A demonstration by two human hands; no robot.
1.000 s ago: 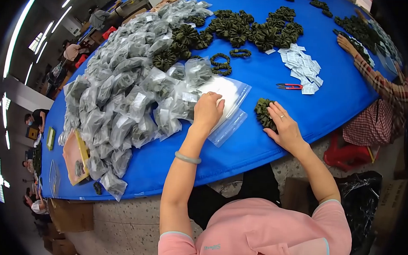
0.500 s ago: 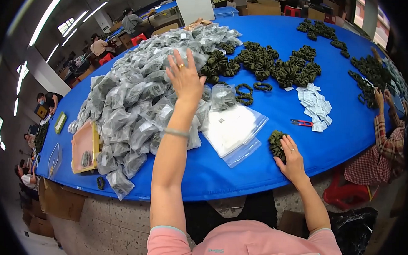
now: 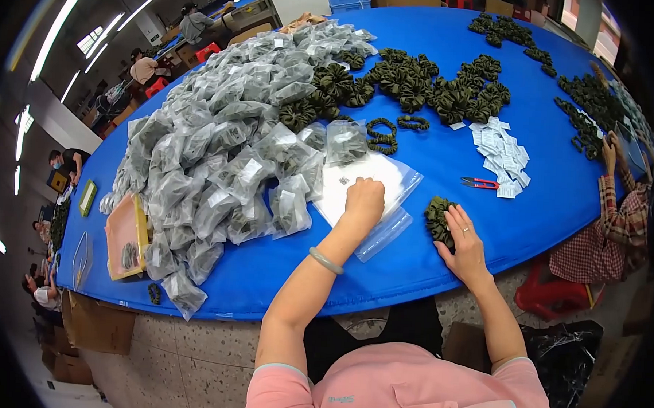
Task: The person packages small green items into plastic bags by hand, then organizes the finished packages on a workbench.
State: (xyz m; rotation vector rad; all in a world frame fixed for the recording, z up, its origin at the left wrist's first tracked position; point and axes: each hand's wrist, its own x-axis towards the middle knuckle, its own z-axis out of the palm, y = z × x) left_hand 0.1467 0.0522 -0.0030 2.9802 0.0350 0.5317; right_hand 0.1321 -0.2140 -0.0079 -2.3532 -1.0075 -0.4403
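Observation:
My left hand (image 3: 365, 200) is closed into a fist over a stack of clear plastic bags with white contents (image 3: 376, 171); what its fingers pinch, if anything, is hidden. My right hand (image 3: 467, 246) lies with fingers stretched out, thumb apart, against the right side of a dark green scrunchie (image 3: 437, 220) on the blue table. A bagged scrunchie (image 3: 346, 141) touches the stack's upper edge. To the left rises a big heap of bagged scrunchies (image 3: 220, 137).
Loose scrunchies (image 3: 413, 80) lie behind the stack. White labels (image 3: 501, 153) and red-handled snips (image 3: 481, 184) are on the right. A yellow-rimmed tray (image 3: 127, 235) stands left. At the right edge a co-worker's hands (image 3: 612, 151) are near more scrunchies.
My left hand has come down from above the heap to the bag stack, closing from spread fingers to a fist. My right hand stays at the scrunchie. The view has shifted slightly.

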